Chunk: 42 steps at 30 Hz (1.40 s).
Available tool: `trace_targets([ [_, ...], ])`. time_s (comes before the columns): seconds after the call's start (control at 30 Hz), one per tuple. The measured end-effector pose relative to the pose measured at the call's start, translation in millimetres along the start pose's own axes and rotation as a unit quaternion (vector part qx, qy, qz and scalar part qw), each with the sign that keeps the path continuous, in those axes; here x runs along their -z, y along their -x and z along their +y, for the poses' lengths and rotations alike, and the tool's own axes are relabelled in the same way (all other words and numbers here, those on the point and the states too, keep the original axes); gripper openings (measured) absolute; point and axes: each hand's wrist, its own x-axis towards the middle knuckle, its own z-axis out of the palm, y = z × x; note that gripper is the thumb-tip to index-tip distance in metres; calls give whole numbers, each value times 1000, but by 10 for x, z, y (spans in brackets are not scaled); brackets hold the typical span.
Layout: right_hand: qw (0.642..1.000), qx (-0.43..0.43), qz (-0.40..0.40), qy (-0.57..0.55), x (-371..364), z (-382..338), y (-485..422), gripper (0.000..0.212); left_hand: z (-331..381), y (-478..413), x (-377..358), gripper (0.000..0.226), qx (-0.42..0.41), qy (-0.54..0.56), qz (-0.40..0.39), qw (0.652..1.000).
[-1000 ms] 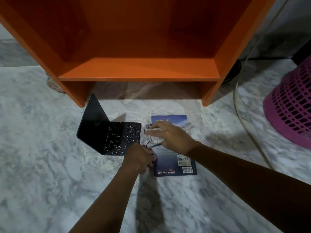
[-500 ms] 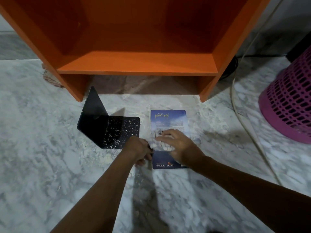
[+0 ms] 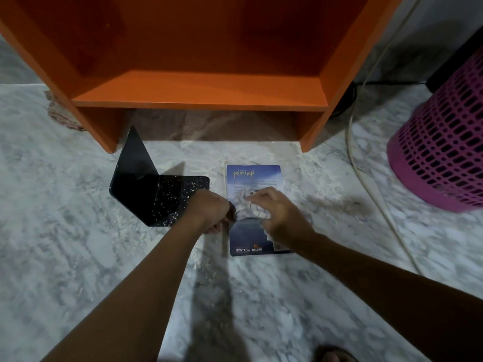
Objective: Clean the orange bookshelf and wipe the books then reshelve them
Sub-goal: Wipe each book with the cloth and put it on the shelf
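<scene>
From the head camera, looking down at the floor: the orange wooden bookshelf (image 3: 198,87) stands at the top of the view. Its lowest visible shelf board is bare, with a dark gap between the board and the floor. In front of it, the blue paperback book (image 3: 251,236) lies flat on the white-and-grey marble floor (image 3: 78,257), well apart from the shelf. Its cover faces up, with yellow lettering at the far end and publisher marks at the near end.

The left hand (image 3: 209,212) sits at the book's left edge, its fingers curled in and its thumb tucked under, gripping that edge. The right hand (image 3: 282,215) lies over the middle of the cover, its fingers bent around the white crumpled cloth (image 3: 248,205) and pressing it onto the book. The cloth bunches out between the two hands and hides part of the printed text.

Just left of the book, touching the left hand's knuckles, is a black L-shaped metal bookend (image 3: 156,197). One plate lies flat and is speckled with pale dust; the other stands up towards the shelf's left leg. Pale powdery dust is scattered over the floor around the book and in front of the shelf.

On the right, a pink perforated plastic basket (image 3: 444,152) stands on the floor. A cream cable (image 3: 349,131) curves down between it and the shelf's right side. Part of a foot (image 3: 332,355) shows at the bottom edge.
</scene>
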Motion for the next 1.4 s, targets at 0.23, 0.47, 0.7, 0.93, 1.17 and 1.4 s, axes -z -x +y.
trace_targets([
  [0.23, 967, 223, -122, 30, -103, -238, 628, 50, -47, -13, -28, 12, -95, -59, 30, 993],
  [0.47, 1000, 13, 11, 4, 97, -106, 184, 62, -136, -66, -86, 19, -101, -49, 64, 992],
  [0.7, 998, -18, -46, 47, 8, -67, -430, 60, -165, -119, -77, 23, -77, -52, 68, 993],
  [0.93, 949, -264, 167, -32, 321, 389, -791, 30, -151, -55, -152, 16, -53, -83, 98, 990],
  [1.17, 930, -262, 255, -40, 636, 306, -662, 22, -39, 303, -430, 50, -155, -306, 241, 908],
  [1.4, 912, -267, 303, -78, 714, 106, -417, 35, 32, 360, -994, 92, -101, -253, 182, 945],
])
